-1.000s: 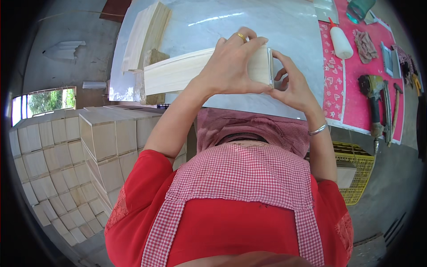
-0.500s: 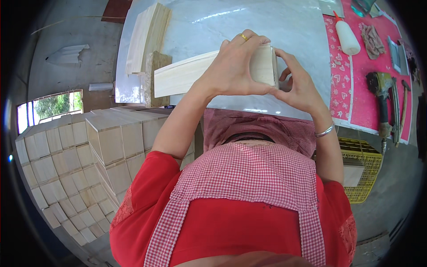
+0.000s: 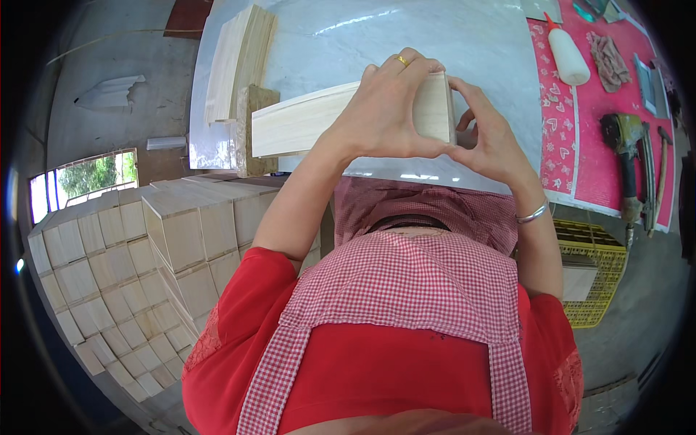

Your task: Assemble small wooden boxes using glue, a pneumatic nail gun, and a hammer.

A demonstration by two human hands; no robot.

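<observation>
A long, pale wooden box lies on its side across the table, its left end near an upright wooden block. My left hand spans the box near its right end, thumb on the near edge and fingers over the far edge. Around the right end curls my right hand, fingertips at the far corner and thumb at the near corner, by a thin end panel. Both thumbs nearly meet. The underside of the box is hidden.
Thin wooden boards are stacked at the table's far left. On the pink cloth at right lie a white glue bottle, a rag, a nail gun and a hammer. Stacked wooden boxes fill the lower left; a yellow crate stands lower right.
The end panel now sits closer against the box's right end, and the gap there looks narrower. Both hands keep nearly the same grip; the whole view has shifted slightly.
</observation>
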